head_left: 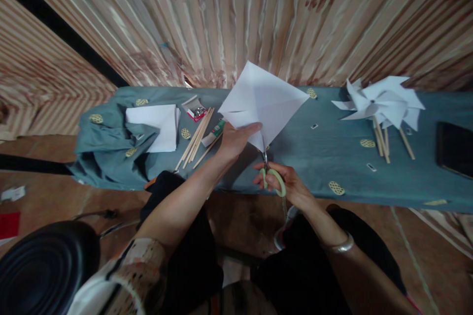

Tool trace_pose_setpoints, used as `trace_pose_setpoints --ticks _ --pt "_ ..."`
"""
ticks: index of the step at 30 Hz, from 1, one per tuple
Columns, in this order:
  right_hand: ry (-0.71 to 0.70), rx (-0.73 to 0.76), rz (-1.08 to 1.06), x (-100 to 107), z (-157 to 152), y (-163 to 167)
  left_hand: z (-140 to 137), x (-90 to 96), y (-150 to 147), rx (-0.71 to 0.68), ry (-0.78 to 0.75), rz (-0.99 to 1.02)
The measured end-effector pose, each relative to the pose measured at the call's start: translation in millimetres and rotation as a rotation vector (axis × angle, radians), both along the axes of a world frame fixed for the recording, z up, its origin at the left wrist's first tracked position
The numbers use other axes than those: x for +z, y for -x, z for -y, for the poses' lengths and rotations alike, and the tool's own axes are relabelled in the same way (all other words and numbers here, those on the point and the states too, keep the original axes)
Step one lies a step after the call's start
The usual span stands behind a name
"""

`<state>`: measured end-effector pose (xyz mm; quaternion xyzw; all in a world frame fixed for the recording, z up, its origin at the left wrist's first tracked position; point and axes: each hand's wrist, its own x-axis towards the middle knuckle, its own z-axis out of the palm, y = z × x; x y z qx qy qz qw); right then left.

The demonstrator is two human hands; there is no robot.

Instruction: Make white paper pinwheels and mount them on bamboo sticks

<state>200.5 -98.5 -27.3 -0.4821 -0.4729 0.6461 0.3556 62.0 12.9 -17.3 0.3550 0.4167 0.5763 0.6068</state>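
Observation:
My left hand (238, 139) grips a square sheet of white paper (271, 96) by its near left part, thumb on top. The sheet is held up over the table, one corner pointing at me, with creases and a slit near its left corner. In my right hand (283, 179) is a pair of scissors (276, 182) with light green handles, fingers through the loops. Their blades meet the sheet's near corner and are partly hidden by the paper. Finished paper pinwheels (386, 103) on wooden sticks lie to the right.
On the blue-green tablecloth (314, 157), a stack of white paper (166, 130), an opened small box of metal pins (195, 108), several wooden sticks (195, 140) and a green-and-white box (214, 132) lie left. A dark phone-like object (454, 149) sits far right. A black round stool (48, 266) stands lower left.

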Motion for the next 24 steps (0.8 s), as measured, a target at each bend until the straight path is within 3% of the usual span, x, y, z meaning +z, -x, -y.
trace_pose_setpoints --ticks 24 --pt "0.012 -0.092 0.007 -7.7 0.0 3.3 0.4 -0.9 -1.5 0.004 0.026 -0.012"
